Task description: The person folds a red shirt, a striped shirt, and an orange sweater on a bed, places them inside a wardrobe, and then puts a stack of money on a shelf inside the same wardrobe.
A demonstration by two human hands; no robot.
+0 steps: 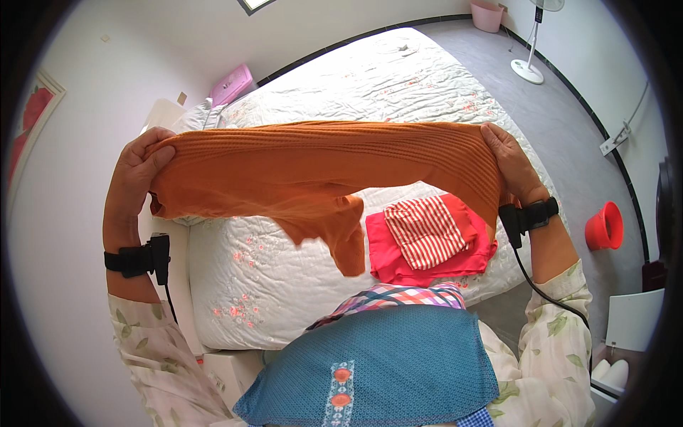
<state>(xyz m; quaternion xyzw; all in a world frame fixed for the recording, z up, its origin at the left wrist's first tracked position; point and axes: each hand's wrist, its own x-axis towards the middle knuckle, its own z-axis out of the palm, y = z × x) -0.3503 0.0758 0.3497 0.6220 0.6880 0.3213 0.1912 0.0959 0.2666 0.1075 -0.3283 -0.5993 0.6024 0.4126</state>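
An orange ribbed knit garment [320, 155] is stretched sideways in the air above the bed. My left hand [140, 165] grips its left end between thumb and fingers. At the other end, my right hand [507, 160] holds the garment's upper corner. A narrow part of the cloth, perhaps a sleeve, hangs below the middle. Under the garment's right half, a red-and-white striped folded cloth [427, 232] lies on top of red folded fabric [381, 259] on the white floral bedspread [240, 277]. Each wrist wears a black strap with a cabled device.
Right of the bed, a red bucket [603, 227] and a white standing fan [527, 71] stand on the grey floor. A pink bin [485, 17] is in the far corner. A pink lidded box [232, 85] sits by the bed's head, near the wall.
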